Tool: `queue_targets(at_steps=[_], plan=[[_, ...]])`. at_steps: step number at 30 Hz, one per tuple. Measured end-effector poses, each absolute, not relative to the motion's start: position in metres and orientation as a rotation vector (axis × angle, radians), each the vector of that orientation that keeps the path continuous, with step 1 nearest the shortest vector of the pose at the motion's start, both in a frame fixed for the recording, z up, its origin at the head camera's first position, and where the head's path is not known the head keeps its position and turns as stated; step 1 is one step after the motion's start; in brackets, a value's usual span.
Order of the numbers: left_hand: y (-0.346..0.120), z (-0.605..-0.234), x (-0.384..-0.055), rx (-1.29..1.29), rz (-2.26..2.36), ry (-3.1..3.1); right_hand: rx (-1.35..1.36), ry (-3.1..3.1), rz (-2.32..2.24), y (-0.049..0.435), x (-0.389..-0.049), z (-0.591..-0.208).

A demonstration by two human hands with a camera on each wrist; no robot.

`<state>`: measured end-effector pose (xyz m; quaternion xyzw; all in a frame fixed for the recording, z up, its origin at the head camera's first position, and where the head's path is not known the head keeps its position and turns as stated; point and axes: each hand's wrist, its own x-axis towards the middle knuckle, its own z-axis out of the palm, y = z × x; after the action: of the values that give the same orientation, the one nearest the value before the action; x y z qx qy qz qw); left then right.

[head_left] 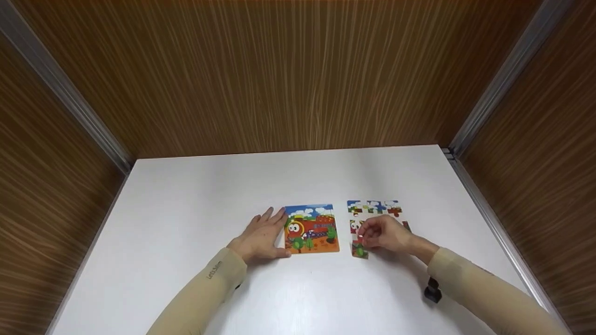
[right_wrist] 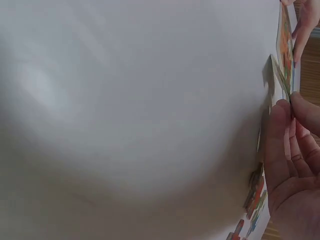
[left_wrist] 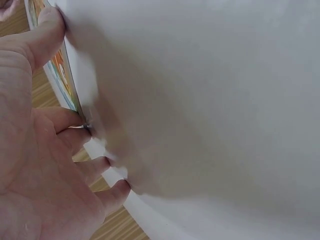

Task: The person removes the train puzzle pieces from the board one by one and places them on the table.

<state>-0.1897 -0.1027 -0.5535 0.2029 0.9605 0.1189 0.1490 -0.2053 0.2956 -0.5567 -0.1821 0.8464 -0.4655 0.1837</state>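
A square picture board (head_left: 314, 244) with a cartoon red train lies on the white table. My left hand (head_left: 261, 235) rests beside its left edge, fingers spread, with the thumb at the lower left corner. In the left wrist view the thumb (left_wrist: 52, 22) and a fingertip touch the board's edge. Over to the right, my right hand (head_left: 384, 234) pinches a puzzle piece (head_left: 359, 251) with a green and brown print between thumb and fingers. That piece (right_wrist: 281, 75) stands tilted up from the table in the right wrist view.
Several loose puzzle pieces (head_left: 374, 206) lie in spaced rows right of the board, partly hidden under my right hand. Wood-grain panels (head_left: 298, 83) wall the white table (head_left: 195, 195) at the back and sides. A black object (head_left: 432, 292) hangs below the right sleeve.
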Motion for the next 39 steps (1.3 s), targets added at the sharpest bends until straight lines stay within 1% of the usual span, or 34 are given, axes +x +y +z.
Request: queue_targets(at_steps=[12, 17, 26, 34, 39], plan=[[-0.103, -0.555, -0.191, 0.568, 0.354, 2.748, -0.626, 2.535, -1.098, 0.293, -0.202, -0.557], [-0.103, -0.555, -0.191, 0.572, 0.340, 2.746, -0.624, 2.594, -1.029, 0.291, -0.201, -0.558], [-0.104, -0.554, -0.190, 0.613, 0.351, 2.747, -0.704, 2.644, -0.998, 0.292, -0.200, -0.558], [-0.103, -0.555, -0.190, 0.580, 0.361, 2.747, -0.646, 2.613, -1.018, 0.287, -0.201, -0.554], [-0.103, -0.554, -0.190, 0.566, 0.371, 2.742, -0.664, 2.588, -1.065, 0.278, -0.205, -0.549]])
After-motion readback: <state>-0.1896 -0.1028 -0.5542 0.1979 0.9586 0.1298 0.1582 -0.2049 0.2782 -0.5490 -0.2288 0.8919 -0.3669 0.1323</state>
